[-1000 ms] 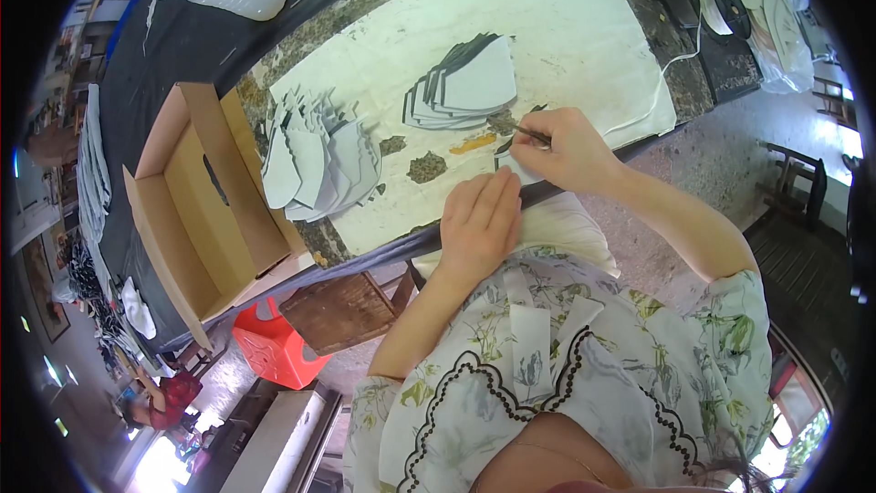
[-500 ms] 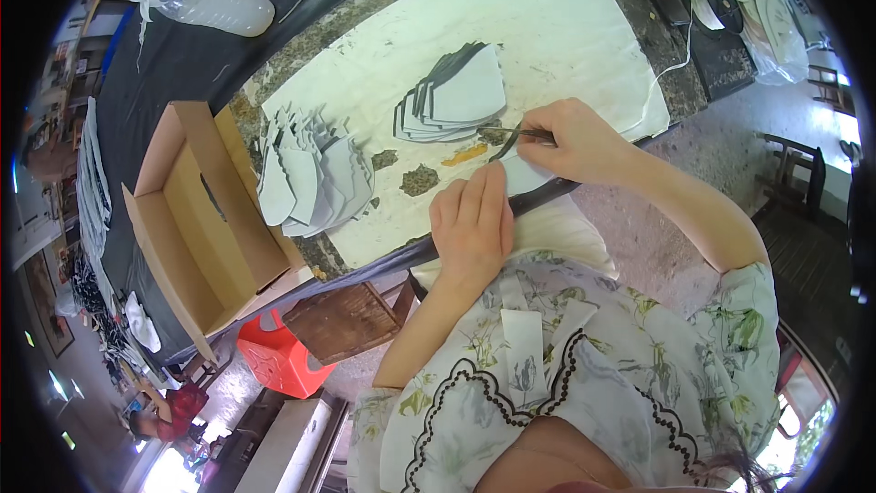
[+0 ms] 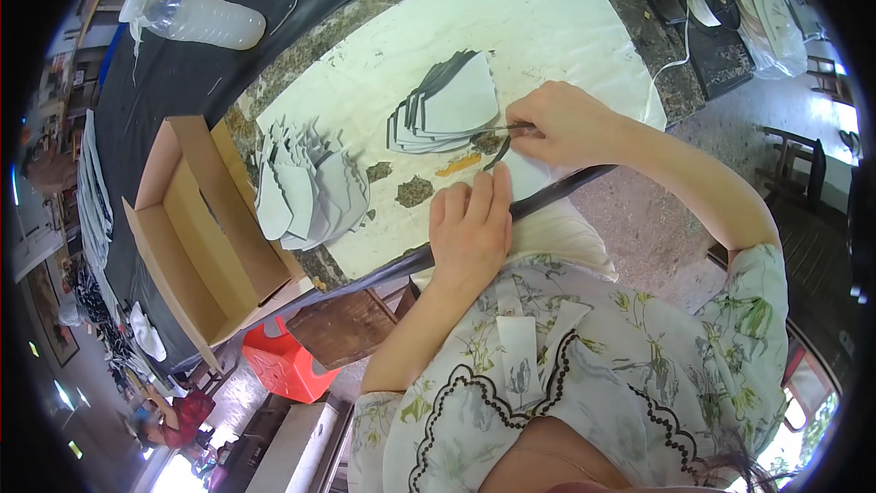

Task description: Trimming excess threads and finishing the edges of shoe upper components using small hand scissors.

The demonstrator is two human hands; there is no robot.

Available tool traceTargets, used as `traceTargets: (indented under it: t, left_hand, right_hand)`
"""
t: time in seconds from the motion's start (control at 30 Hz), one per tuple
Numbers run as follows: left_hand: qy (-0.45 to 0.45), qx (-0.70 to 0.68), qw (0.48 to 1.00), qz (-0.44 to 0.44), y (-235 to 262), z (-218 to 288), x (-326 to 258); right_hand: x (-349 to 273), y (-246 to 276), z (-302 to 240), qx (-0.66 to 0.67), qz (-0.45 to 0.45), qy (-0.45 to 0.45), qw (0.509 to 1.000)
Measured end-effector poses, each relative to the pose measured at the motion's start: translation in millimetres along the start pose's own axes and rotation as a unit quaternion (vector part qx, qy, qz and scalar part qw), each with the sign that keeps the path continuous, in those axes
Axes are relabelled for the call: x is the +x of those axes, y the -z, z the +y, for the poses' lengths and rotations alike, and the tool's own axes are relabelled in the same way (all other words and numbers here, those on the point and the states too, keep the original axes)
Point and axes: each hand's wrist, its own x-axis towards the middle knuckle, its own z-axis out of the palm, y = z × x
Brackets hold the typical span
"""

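Note:
My right hand (image 3: 563, 123) is closed around a thin, pointed metal tool (image 3: 493, 130), whose tip points left toward a stack of pale, curved cut pieces with dark edges (image 3: 459, 102). My left hand (image 3: 471, 230) lies palm down with its fingers stretched forward at the table's front edge. Its fingertips touch a pale piece (image 3: 524, 177) with a dark strip (image 3: 497, 154) along its edge. The right fingers are over the far side of this same piece. Left of the stack, a looser pile of wavy-edged pale pieces (image 3: 308, 187) sits on the white sheet (image 3: 547, 18).
An open cardboard box (image 3: 205, 233) stands left of the pile. Farther back are a cloudy plastic bottle (image 3: 205, 18) and a wire spool (image 3: 712, 2). A red plastic stool (image 3: 285, 367) is below the table edge. Another person in red (image 3: 187, 417) is at lower left.
My right hand has moved slightly up and left with the tool, and its fingers have turned. My left hand stays nearly in place. The whole view has shifted slightly.

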Motion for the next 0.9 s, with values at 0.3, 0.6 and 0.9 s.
traceTargets:
  t: [0.3, 0.6, 0.9]
  left_hand:
    - [-0.018, -0.010, 0.999, -0.049, 1.6, -0.8, 10.4]
    - [-0.040, -0.042, 0.996, -0.072, -1.0, -1.6, 22.7]
    - [-0.074, -0.003, 0.997, -0.023, 0.6, -0.6, 33.0]
  right_hand:
    - [3.2, 0.1, 7.8, -0.009, 0.032, 0.054, 0.998]
    - [9.5, 20.1, 16.8, 0.001, 0.005, 0.063, 0.998]
    - [9.4, 24.6, 22.3, 0.001, -0.011, 0.034, 0.999]
